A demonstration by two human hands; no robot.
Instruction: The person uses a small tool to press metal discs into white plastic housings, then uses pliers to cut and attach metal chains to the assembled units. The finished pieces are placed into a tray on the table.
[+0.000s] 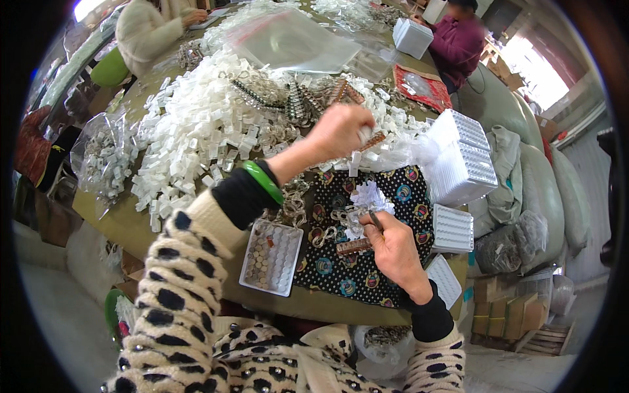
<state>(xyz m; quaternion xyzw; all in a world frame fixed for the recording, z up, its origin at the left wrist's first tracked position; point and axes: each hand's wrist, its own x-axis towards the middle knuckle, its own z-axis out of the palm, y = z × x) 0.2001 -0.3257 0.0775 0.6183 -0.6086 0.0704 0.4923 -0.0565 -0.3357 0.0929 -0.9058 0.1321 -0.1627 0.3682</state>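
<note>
My left hand [337,131] reaches over the near edge of a heap of small white plastic pieces [196,118]. Its fingers are closed around a small white piece [365,135], blurred by motion, beside a brown beaded strip [375,141]. Over a black patterned cloth [386,288], my right hand [396,252] pinches a thin dark tool [375,221]. Below those fingers lies another brown strip with a row of light stones [354,247]. Clear chain-like links [325,236] and crumpled white paper [370,198] rest on the cloth.
A white tray [295,278] of round discs sits left of the cloth. Stacked white trays [458,157] stand at the right, above a single tray [453,229]. Beaded strands [298,101] and clear plastic bags [295,42] lie farther back. Two people sit across the table.
</note>
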